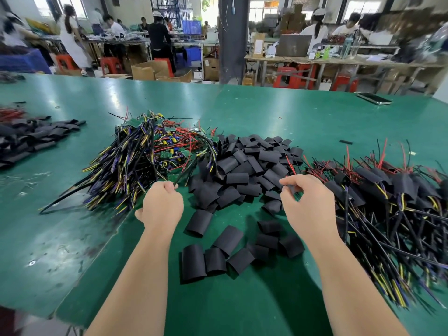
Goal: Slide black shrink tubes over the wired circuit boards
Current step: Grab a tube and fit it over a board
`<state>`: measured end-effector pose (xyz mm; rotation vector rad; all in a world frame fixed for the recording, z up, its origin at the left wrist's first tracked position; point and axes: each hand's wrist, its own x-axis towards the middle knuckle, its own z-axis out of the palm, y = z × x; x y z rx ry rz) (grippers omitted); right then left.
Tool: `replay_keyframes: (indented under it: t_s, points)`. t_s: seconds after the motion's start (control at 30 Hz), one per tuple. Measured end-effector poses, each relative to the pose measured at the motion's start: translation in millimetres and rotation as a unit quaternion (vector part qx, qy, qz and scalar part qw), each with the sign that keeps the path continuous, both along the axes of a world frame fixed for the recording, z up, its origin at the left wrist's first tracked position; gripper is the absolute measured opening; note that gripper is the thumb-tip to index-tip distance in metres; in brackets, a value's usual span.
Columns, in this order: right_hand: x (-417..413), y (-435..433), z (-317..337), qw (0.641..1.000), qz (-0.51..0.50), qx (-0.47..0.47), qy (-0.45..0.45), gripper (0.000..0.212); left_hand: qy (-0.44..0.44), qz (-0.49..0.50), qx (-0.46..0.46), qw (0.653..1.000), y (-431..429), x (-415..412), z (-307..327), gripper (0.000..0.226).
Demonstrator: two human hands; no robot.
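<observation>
A heap of bare circuit boards (135,151) with black, yellow, purple and red wires lies left of centre on the green table (266,110). Beside it sits a pile of loose black shrink tubes (244,170), with more tubes (194,261) scattered nearer me. On the right lies a pile of boards covered by tubes (397,197). My left hand (162,204) is curled at the near edge of the board heap and pinches a thin black wire (184,174). My right hand (305,202) hovers between the tube pile and the covered boards, fingers loosely curled, with nothing visibly in it.
Another pile of black tubes (31,139) and red wires lies at the far left. A phone (374,98) rests near the table's far right edge. Beyond the table stand several people, workbenches, red stools and cardboard boxes.
</observation>
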<state>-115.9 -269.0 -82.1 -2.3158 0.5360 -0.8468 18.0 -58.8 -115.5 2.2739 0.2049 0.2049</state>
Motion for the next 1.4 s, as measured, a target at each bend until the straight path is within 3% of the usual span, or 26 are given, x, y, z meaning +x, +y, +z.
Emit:
replay_keyframes:
  t_s: [0.1, 0.23, 0.3, 0.4, 0.5, 0.57, 0.63, 0.73, 0.8, 0.87, 0.97, 1.1, 1.23, 1.4]
  points:
    - [1, 0, 0, 0.999, 0.008, 0.036, -0.011, 0.017, -0.036, -0.040, -0.162, 0.985, 2, -5, 4, 0.034]
    - [5, 4, -1, 0.977, 0.051, 0.205, -0.007, 0.018, -0.087, -0.165, -0.252, 0.950, -1, -10, 11, 0.034]
    - [6, 8, 1, 0.924, 0.102, 0.368, -0.019, 0.022, -0.105, -0.225, -0.268, 0.931, -3, -13, 14, 0.031]
    - [6, 15, 5, 0.787, 0.199, 0.582, -0.042, 0.025, -0.107, -0.300, -0.276, 0.907, -2, -20, 16, 0.031]
    - [4, 14, 6, 0.677, 0.264, 0.676, -0.124, 0.055, -0.088, -0.361, -0.262, 0.891, -3, -26, 19, 0.034]
    - [3, 8, 9, 0.655, 0.282, 0.677, -0.182, 0.061, -0.083, -0.374, -0.245, 0.891, -5, -30, 20, 0.035]
    - [2, 6, 11, 0.667, 0.295, 0.650, -0.213, 0.045, -0.084, -0.366, -0.228, 0.898, -4, -30, 20, 0.037]
    - [3, 7, 11, 0.723, 0.281, 0.594, -0.214, 0.024, -0.081, -0.331, -0.167, 0.925, -1, -26, 16, 0.038]
    - [4, 10, 7, 0.770, 0.259, 0.549, -0.194, 0.018, -0.103, -0.274, -0.027, 0.956, 0, -23, 11, 0.038]
    - [7, 14, 3, 0.797, 0.248, 0.524, -0.170, 0.016, -0.164, -0.209, 0.090, 0.960, -2, -27, 11, 0.034]
    - [11, 25, -2, 0.813, 0.256, 0.504, -0.136, 0.018, -0.227, -0.260, 0.040, 0.938, -15, -37, 17, 0.026]
    - [12, 37, -6, 0.842, 0.259, 0.458, -0.116, 0.023, -0.277, -0.377, -0.073, 0.881, -33, -51, 18, 0.020]
    - [13, 38, -6, 0.868, 0.215, 0.440, -0.078, 0.019, -0.279, -0.357, -0.143, 0.880, -34, -52, 16, 0.027]
    - [14, 38, -5, 0.826, 0.203, 0.522, -0.063, 0.023, -0.284, -0.355, -0.148, 0.878, -33, -51, 14, 0.013]
